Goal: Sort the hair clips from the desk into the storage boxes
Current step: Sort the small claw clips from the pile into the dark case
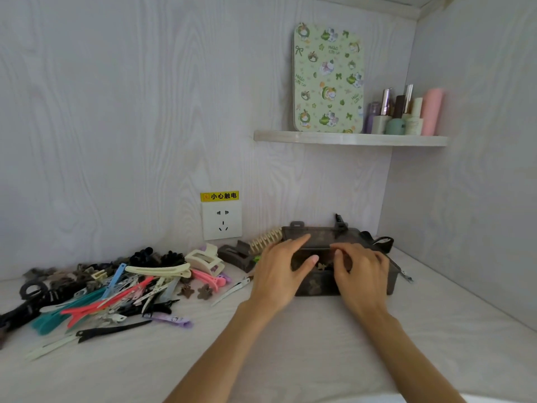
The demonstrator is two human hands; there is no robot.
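A dark translucent storage box [319,283] stands at the back right of the desk, with small brown clips showing through its wall. Both of my hands lie on its lid. My left hand [279,271] rests flat on the left part, fingers spread and thumb over the front edge. On the right part, my right hand [360,271] has its fingers curled on the lid. A heap of hair clips [116,289] in many colours and sizes covers the left of the desk. Whether the lid is latched I cannot tell.
A wall socket [222,223] with a yellow warning label sits on the back wall. A beige comb clip [266,239] and a brown claw clip [235,254] lie left of the box. A shelf [348,138] above holds a patterned tin and bottles. A side wall closes the right.
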